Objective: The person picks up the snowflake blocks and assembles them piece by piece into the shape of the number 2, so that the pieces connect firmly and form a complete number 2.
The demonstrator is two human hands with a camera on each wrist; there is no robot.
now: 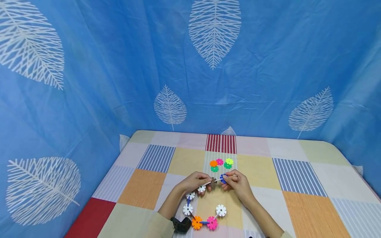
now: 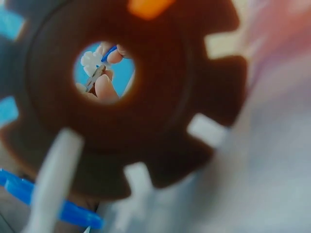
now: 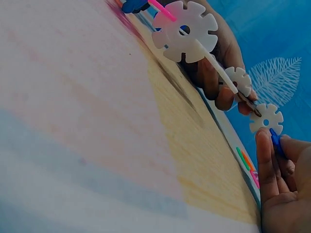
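A chain of notched plastic discs hangs in a loop between my hands. My left hand [image 1: 194,181] pinches a brown disc [image 1: 213,181] near the end of the chain. My right hand [image 1: 240,187] pinches a blue disc [image 1: 223,178] between thumb and fingers. In the right wrist view, a white disc [image 3: 266,118] joins the brown and blue ones. Lower in the chain are an orange disc [image 1: 196,223], a pink disc [image 1: 212,223] and a white end disc [image 1: 221,210]. A dark disc [image 2: 160,107] close to the camera blocks most of the left wrist view.
Beyond my hands lie several loose discs: an orange one [image 1: 213,163], a pink one [image 1: 219,162], a yellow-green one [image 1: 229,161] and green ones [image 1: 214,169]. A patchwork cloth [image 1: 262,168] covers the table. Blue leaf-print curtains [image 1: 253,82] surround it.
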